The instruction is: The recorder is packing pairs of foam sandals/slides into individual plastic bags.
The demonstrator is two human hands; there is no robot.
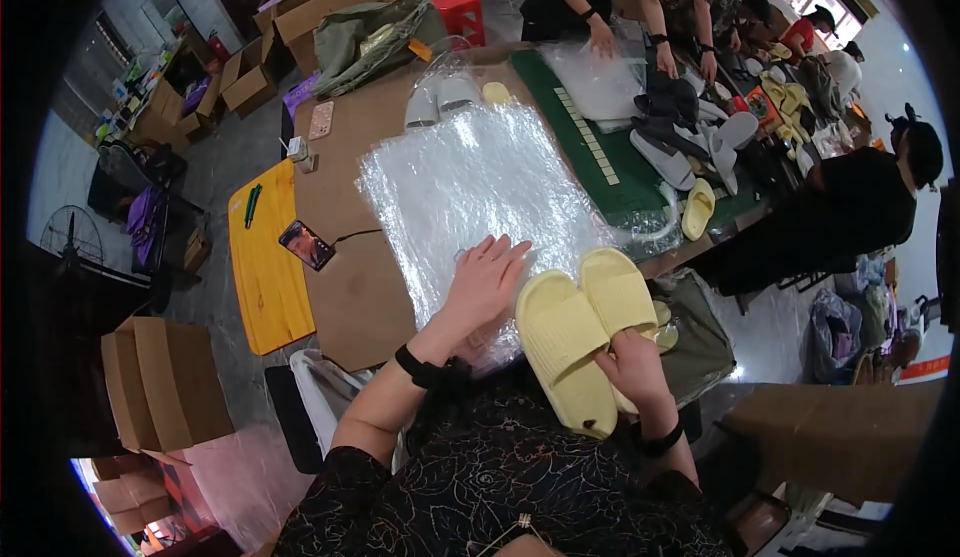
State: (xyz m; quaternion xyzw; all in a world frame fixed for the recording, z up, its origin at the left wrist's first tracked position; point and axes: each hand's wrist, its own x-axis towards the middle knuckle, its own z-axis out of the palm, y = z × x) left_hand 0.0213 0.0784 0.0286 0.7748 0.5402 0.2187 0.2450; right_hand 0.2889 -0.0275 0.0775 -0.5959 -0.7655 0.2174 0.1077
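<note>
To the left of the clear plastic sheeting (480, 172), a yellow panel (268, 267) runs along the worktop (350, 307); nearer the sheeting lies a phone (307, 245). Over the sheeting's near part the left hand (487, 285) rests palm down, its grip open, fingers extended; whether a fingertip has caught a layer, I cannot tell. By the sheeting's near right corner is a pair of pale-yellow slippers (562, 342), the right hand (636, 369) gripping them at a strap opening. Farther right of the sheeting lie grey slippers (662, 160) and a lone yellow slipper (698, 209). The film looks slick, so light, flat fingertip pressure should serve better than a hard push, which could drag several layers. A snug right grip should keep the pair from fanning apart.
</note>
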